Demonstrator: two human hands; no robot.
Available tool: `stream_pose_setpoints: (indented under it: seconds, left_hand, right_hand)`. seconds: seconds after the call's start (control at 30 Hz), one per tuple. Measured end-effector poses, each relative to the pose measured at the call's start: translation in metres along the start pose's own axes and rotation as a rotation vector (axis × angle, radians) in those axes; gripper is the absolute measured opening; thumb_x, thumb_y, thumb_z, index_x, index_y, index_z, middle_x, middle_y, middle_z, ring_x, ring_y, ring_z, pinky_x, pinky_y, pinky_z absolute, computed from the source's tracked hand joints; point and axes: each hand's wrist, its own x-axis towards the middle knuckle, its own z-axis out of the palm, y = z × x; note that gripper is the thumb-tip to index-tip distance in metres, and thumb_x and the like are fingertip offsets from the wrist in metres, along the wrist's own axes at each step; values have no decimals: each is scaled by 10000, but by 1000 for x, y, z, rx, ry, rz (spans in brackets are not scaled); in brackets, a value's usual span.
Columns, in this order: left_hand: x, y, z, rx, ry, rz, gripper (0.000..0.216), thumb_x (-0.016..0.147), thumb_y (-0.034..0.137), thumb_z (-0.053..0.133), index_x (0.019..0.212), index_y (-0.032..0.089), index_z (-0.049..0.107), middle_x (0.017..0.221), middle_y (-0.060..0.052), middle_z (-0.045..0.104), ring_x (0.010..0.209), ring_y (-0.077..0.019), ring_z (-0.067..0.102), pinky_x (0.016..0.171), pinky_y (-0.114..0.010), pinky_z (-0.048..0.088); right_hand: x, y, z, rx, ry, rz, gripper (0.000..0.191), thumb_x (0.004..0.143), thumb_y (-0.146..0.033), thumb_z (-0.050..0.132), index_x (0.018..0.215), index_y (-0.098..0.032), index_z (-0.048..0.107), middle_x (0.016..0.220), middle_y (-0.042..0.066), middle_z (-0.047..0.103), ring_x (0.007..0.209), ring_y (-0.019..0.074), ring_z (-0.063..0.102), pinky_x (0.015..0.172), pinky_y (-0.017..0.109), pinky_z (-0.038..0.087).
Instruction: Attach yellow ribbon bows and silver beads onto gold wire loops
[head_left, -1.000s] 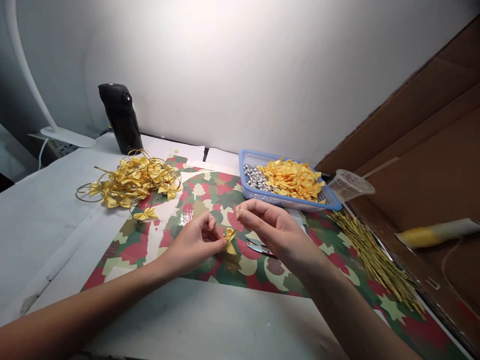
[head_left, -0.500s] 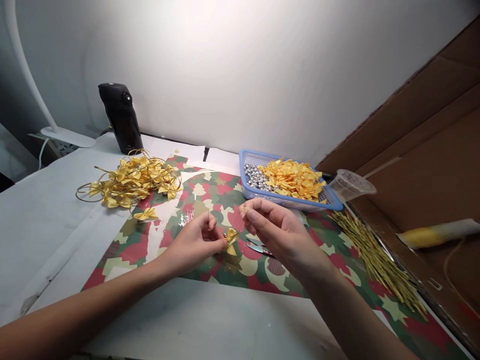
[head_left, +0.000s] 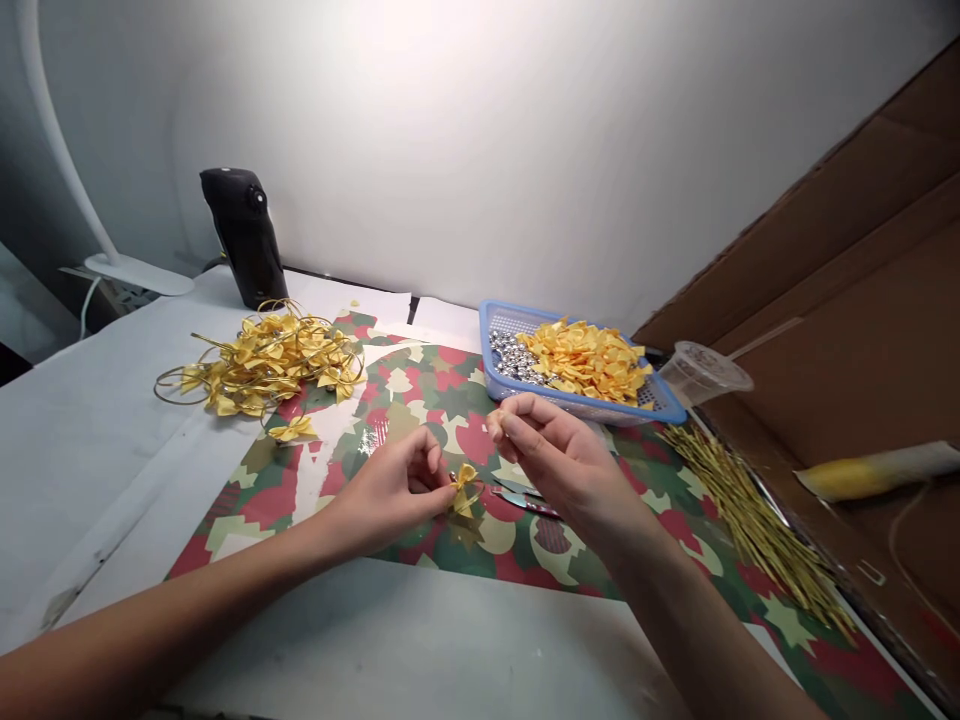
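Pinched between the thumb and fingers of my left hand [head_left: 401, 487] is a small yellow ribbon bow [head_left: 464, 490] with a gold wire loop at its right side. My right hand [head_left: 559, 460] is raised a little to the right, thumb and fingertips pressed together; whatever they hold, if anything, is too small to make out. Below the right hand, a pair of scissors or snips [head_left: 523, 499] lies on the patterned paper [head_left: 420, 535], partly hidden by that hand. Left of the hands sits a pile of finished-looking yellow bows on gold wire [head_left: 274, 362].
A blue basket [head_left: 491, 385] holds silver beads [head_left: 517, 357] and yellow ribbon pieces [head_left: 589, 358]. Gold wire stems [head_left: 757, 525] lie at the right, near a clear plastic cup [head_left: 705, 372]. A black bottle [head_left: 247, 240] and a white lamp [head_left: 139, 273] stand at the back left.
My right hand has shifted slightly right, away from the bow. The wire loop beside the bow now shows wider, and the left hand has barely moved.
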Motion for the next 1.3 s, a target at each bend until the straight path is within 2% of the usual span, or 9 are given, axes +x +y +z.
stream_pose_setpoints:
  seconds: [0.1,0.2,0.33,0.4,0.63,0.8,0.9,1.13,1.3]
  left_hand:
    - [-1,1,-1,165,15,97,216,765,171,586,721,210,378,675,57,482,577,-95,470,544,-240,412]
    - [-2,4,-1,233,38,156,208,770,176,568,711,212,372,689,54,457,555,-89,449,518,-234,410]
    - [-3,6,0,267,49,191,185,770,170,563,715,210,391,710,42,461,572,-96,452,514,-235,429]
    - [-3,6,0,251,34,177,154,778,170,567,744,206,421,738,30,490,600,-105,490,545,-249,457]
    - [-3,4,-1,137,9,90,100,798,213,607,772,189,514,739,12,569,646,-130,584,600,-270,497]
    - [-3,6,0,72,26,55,80,768,202,634,744,176,563,733,8,601,671,-130,598,626,-259,505]
    - [-2,7,1,72,18,53,37,772,194,615,748,165,609,734,2,631,680,-127,611,631,-243,508]
    - [-3,9,1,240,69,60,134,778,181,591,797,152,721,786,-40,730,687,-140,654,615,-227,523]
    - [-2,9,1,265,86,56,140,770,191,602,791,156,735,771,-41,739,670,-143,664,600,-224,531]
  right_hand:
    - [-1,0,-3,20,-9,6,221,787,-428,692,771,-234,588,727,-9,572,724,151,531,719,283,440]
    - [-3,1,-4,91,-42,-2,236,746,-433,729,763,-250,581,685,-18,573,731,164,567,745,312,466]
    - [-4,3,-4,173,-71,-13,208,743,-404,739,747,-262,587,642,-39,566,586,132,534,621,291,463]
    - [-4,3,-4,187,-52,-7,199,723,-380,759,713,-253,607,648,-33,574,553,120,517,571,276,448]
    - [-4,-1,-13,196,104,-63,231,650,-385,813,609,-257,625,650,-24,571,575,129,535,584,291,470]
    - [-4,-2,-14,232,157,-62,195,609,-364,849,628,-269,679,653,-23,605,578,129,586,579,277,520]
    - [-5,0,-11,254,123,-86,156,640,-341,838,628,-265,702,648,-24,640,574,117,613,581,245,543]
    - [-8,-3,-8,344,-6,-161,70,741,-237,786,696,-264,740,684,-60,687,630,38,663,617,91,530]
    - [-10,-9,-5,325,-14,-175,92,732,-212,795,674,-261,743,685,-62,696,649,42,674,631,94,542]
